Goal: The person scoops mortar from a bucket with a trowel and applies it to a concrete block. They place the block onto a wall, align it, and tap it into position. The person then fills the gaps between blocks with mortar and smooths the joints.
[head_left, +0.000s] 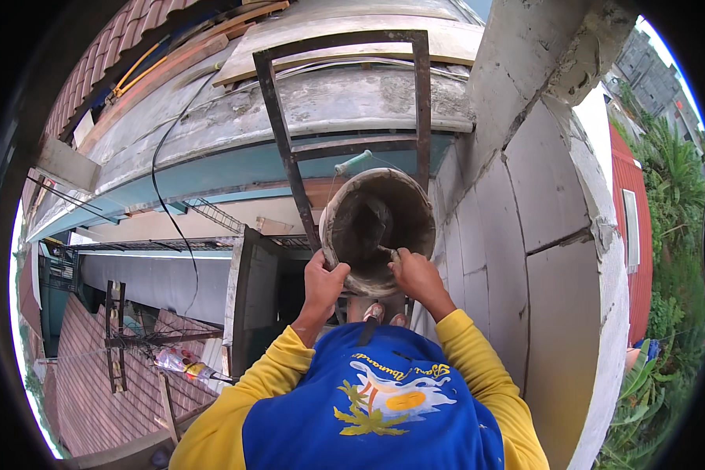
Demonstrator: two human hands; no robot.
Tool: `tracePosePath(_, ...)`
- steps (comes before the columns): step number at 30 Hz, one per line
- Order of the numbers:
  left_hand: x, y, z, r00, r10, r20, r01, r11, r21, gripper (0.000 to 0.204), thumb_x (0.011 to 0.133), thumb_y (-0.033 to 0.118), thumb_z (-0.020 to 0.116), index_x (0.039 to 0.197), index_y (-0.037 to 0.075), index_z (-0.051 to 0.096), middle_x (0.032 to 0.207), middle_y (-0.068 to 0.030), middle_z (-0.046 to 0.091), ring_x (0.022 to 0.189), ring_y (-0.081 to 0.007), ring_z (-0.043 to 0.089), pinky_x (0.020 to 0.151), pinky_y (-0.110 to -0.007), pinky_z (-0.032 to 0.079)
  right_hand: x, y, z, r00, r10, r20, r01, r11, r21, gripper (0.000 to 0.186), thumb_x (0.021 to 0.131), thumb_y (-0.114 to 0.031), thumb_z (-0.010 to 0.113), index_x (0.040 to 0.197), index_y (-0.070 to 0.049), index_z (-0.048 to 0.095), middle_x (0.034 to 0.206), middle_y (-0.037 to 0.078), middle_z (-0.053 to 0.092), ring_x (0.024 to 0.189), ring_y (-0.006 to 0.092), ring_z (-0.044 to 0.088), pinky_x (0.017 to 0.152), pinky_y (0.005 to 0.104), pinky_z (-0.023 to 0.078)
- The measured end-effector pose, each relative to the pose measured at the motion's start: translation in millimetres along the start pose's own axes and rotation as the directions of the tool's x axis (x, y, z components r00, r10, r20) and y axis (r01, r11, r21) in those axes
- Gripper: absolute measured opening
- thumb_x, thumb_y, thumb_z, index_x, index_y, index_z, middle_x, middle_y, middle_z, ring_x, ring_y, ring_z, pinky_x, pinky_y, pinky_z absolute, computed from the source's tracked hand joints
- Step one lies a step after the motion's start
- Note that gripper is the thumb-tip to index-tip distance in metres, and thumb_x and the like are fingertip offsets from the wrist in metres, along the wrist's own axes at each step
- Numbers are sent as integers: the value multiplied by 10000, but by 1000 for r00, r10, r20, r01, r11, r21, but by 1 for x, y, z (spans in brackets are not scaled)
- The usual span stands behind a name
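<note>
A mortar-caked bucket (413,213) hangs or stands tilted in front of my chest, its opening turned up toward me. My left hand (321,283) is closed on the near left part of the rim. With my right hand (420,277) I grip the handle of a trowel at the near right of the bucket. The trowel's dark blade (374,222) reaches down inside, and shadow hides much of the bottom. A wire handle with a pale green grip (353,162) rests against the bucket's far side.
A dark metal frame (421,94) stands just beyond the bucket. To the right rises a wall of large grey blocks (542,184) with mortar joints. Ahead is a concrete ledge (352,98) with boards on it. Far below on the left lies a corrugated roof (78,384). My shoes (374,312) show under the bucket.
</note>
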State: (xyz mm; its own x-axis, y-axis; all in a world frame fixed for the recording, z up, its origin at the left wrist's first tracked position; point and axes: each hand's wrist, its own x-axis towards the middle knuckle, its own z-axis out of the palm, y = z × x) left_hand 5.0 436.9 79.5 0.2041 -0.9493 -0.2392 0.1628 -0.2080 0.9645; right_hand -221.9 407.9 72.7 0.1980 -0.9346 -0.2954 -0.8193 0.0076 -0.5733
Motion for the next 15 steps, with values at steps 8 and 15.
tracePosePath(8, -1, 11, 17, 996, 1, 93, -7, 998, 66, 320, 867, -28, 667, 1182, -22, 722, 995, -6, 744, 832, -52, 641, 769, -237, 526, 1, -5, 12, 988, -125, -94, 136, 983, 124, 421, 1041, -348, 666, 1264, 9, 658, 1060, 312, 744, 1038, 507, 717, 923, 588, 561)
tracePosePath(15, 7, 18, 5, 993, -83, 82, 84, 996, -8, 356, 875, -35, 657, 1230, -17, 667, 1040, -69, 747, 861, -151, 733, 735, -342, 640, -20, 3, -10, 995, -71, -66, 93, 878, 469, 493, 1004, -428, 739, 1187, 29, 717, 1005, 275, 758, 991, 445, 750, 856, 493, 568)
